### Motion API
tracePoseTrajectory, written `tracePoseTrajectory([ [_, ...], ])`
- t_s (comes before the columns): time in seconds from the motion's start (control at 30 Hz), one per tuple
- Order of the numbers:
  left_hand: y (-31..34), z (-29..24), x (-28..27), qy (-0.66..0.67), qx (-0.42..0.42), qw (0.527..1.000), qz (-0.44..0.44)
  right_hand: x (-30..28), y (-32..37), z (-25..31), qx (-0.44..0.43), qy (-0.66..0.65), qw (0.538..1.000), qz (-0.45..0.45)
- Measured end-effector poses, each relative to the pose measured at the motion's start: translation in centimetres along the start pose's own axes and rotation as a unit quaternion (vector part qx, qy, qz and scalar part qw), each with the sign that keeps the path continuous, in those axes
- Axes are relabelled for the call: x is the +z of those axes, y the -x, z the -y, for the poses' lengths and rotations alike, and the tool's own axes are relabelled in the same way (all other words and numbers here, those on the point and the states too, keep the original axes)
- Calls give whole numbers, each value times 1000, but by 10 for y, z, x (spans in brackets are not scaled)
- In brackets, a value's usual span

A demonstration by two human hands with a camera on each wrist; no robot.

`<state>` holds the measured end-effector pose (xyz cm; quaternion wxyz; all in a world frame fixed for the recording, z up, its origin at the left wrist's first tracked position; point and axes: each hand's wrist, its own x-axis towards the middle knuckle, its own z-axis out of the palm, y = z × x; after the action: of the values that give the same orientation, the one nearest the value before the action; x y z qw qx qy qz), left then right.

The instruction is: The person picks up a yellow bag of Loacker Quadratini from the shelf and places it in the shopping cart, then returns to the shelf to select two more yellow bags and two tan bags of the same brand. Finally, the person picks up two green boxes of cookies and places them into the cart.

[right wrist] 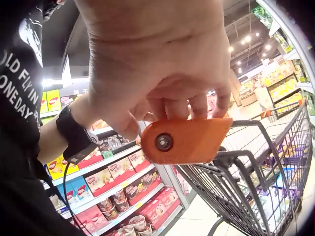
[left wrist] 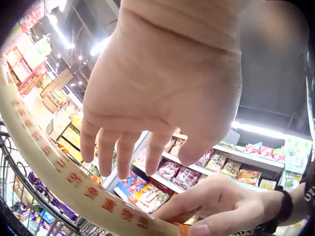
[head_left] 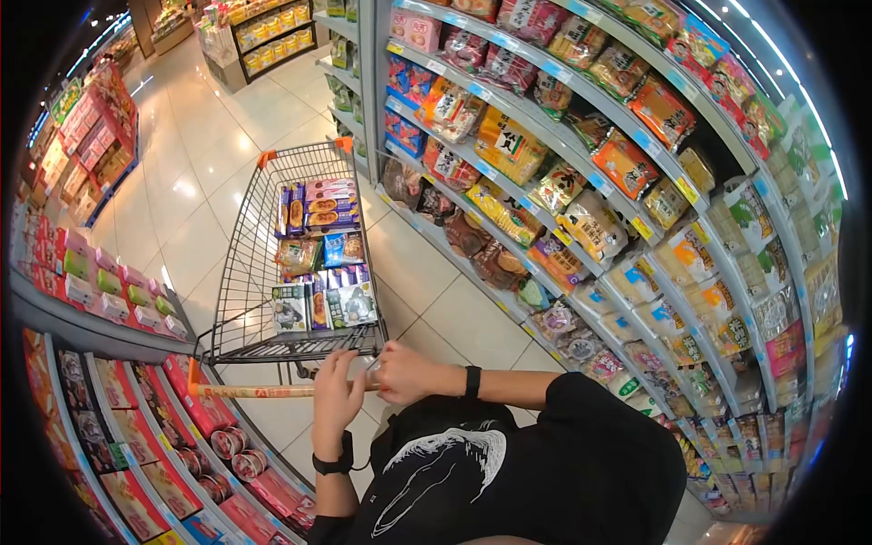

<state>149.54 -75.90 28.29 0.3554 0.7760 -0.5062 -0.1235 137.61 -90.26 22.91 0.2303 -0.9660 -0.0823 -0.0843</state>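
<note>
A wire shopping cart [head_left: 238, 263] stands in front of the person. My right hand [head_left: 409, 372] grips the right end of its handle [head_left: 254, 391], fingers curled over it beside the orange end cap [right wrist: 187, 141] in the right wrist view. My left hand [head_left: 334, 400] is held over the handle, close to the right hand. In the left wrist view its fingers [left wrist: 125, 147] hang loosely extended, with nothing in them. Inside the cart lie purple biscuit packs [head_left: 331, 220], a blue pack [head_left: 343, 249] and dark-and-white packs [head_left: 351, 304].
A tall shelf [head_left: 536, 59] of bagged snacks curves along the right. On the left stands a lower shelf [head_left: 186, 338] with red boxes and round tubs [head_left: 249, 465]. Tiled floor [head_left: 195, 173] runs ahead, past a red display [head_left: 95, 150] at the far left.
</note>
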Motion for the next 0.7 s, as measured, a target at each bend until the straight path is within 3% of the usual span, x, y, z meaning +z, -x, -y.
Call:
tracePoseTrajectory([
  [0.13, 8, 8, -3, 21, -33, 999, 17, 9, -32, -21, -40, -124, 990, 52],
  [0.2, 9, 3, -7, 9, -57, 998, 7, 12, -47, -41, -77, -248, 958, -124],
  [0.27, 1, -6, -16, -1, -69, 997, 30, 8, -60, -69, -70, -222, 968, -91],
  [0.43, -37, -22, -16, -57, -124, 991, -12, 18, -90, -141, -72, -219, 971, -54],
  [0.6, -108, -18, 8, -145, -194, 970, -23, -7, -109, -206, -103, -263, 957, -60],
  [0.7, -154, -12, 7, -194, -234, 952, -16, -34, -108, -246, -73, -282, 957, -9],
])
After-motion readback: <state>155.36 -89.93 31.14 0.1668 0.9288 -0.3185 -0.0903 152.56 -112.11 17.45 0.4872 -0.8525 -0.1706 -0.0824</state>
